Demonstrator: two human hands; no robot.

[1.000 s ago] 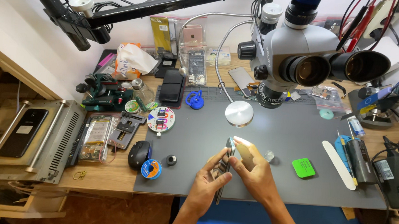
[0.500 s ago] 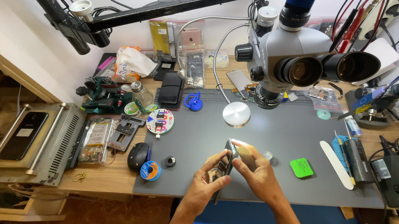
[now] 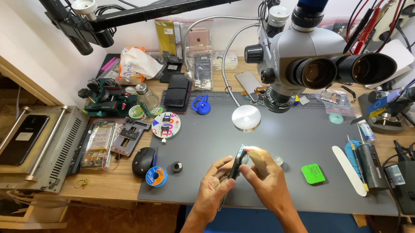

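My left hand point(image 3: 214, 185) and my right hand point(image 3: 264, 180) both grip a thin dark smartphone point(image 3: 236, 161), held on edge above the grey work mat point(image 3: 289, 137). The left fingers press its left face and lower edge. Against its right face rest the right thumb and fingers. A bright lamp spot lights the right hand's knuckles. Something thin and dark hangs below the left hand; I cannot tell what it is.
A stereo microscope point(image 3: 313, 60) looms over the mat's far side. On the mat lie a green pad point(image 3: 313, 173), a round metal disc point(image 3: 246, 117), a blue suction cup point(image 3: 200, 104) and a small black knob point(image 3: 177, 166). A mouse point(image 3: 143, 161), solder reel point(image 3: 156, 176) and a metal machine point(image 3: 35, 143) sit at left.
The hands have kept their hold on the phone and shifted slightly; the phone now stands more on edge. The head camera has moved a little.
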